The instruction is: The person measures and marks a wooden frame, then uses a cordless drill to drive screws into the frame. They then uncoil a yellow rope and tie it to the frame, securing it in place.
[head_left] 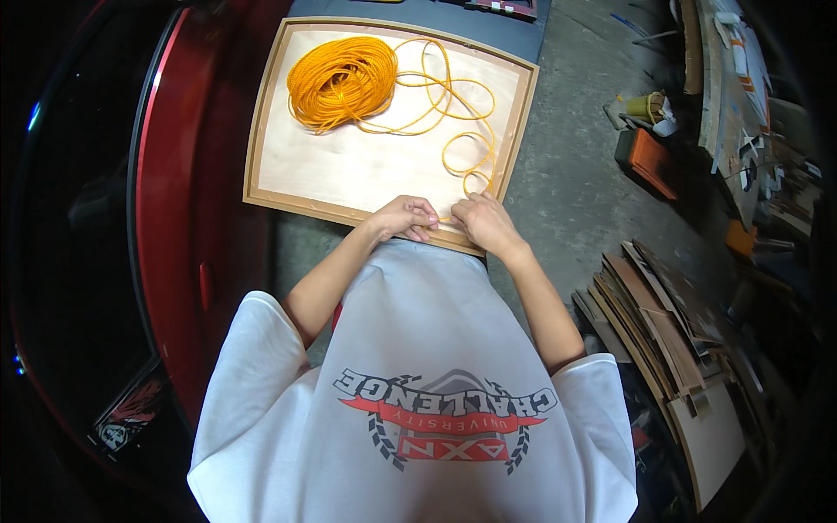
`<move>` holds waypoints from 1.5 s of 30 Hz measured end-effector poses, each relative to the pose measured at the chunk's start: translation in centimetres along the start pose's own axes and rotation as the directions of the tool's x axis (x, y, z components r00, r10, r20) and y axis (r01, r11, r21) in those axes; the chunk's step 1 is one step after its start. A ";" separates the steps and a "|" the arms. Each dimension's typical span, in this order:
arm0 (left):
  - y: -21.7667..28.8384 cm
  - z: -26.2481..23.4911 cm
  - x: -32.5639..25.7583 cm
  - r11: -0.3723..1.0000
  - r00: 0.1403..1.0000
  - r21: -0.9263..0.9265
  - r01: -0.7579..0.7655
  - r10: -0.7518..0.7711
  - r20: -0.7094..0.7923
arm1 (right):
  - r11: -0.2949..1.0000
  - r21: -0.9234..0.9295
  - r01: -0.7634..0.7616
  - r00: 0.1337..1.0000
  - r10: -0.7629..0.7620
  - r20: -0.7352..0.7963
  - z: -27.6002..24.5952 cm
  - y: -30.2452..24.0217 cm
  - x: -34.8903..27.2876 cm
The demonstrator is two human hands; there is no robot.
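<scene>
A large coil of orange rope [342, 84] lies at the far left of a shallow wooden tray [251, 166] with a raised rim. From the coil a loose length runs right in wide loops, then curls down to my hands at the tray's near edge. My left hand [406, 217] is closed, pinching the rope near its end between thumb and fingers. Just to its right, my right hand [485, 221] also grips the rope, fingers bent round it. A short piece of rope spans the small gap between both hands. The exact tip is hidden by my fingers.
A red car [187, 218] stands close on the left. The tray rests on a dark blue-grey surface [410, 12]. To the right, on the concrete floor, are an orange and black box [646, 163], a yellowish container [643, 108] and stacked wooden boards [649, 322].
</scene>
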State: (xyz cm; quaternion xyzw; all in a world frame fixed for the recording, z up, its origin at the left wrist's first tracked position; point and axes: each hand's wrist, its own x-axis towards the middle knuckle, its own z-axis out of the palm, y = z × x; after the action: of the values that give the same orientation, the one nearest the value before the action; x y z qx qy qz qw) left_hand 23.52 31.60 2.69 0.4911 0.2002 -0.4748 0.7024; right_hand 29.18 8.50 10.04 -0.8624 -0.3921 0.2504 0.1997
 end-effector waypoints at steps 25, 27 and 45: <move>-0.1 11.2 4.7 0.786 0.200 0.617 -0.046 0.613 -0.765 | 0.882 -0.378 0.282 0.954 -0.216 0.210 -24.6 24.7 -0.8; 0.7 14.6 5.0 0.708 0.085 0.705 -0.041 0.706 -0.703 | 0.914 -0.226 0.336 0.941 -0.320 0.107 -25.6 24.5 0.5; 6.1 22.0 13.0 0.753 0.169 0.634 0.178 0.612 -0.773 | 0.477 -0.485 0.733 0.671 -0.625 0.399 -29.4 25.7 13.0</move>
State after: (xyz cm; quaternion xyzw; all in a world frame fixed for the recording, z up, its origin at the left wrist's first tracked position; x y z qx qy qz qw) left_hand 30.85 6.51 5.66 0.8917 0.3526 0.0228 0.2830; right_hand 68.67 -1.54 15.89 -0.6253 -0.7752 0.0804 -0.0407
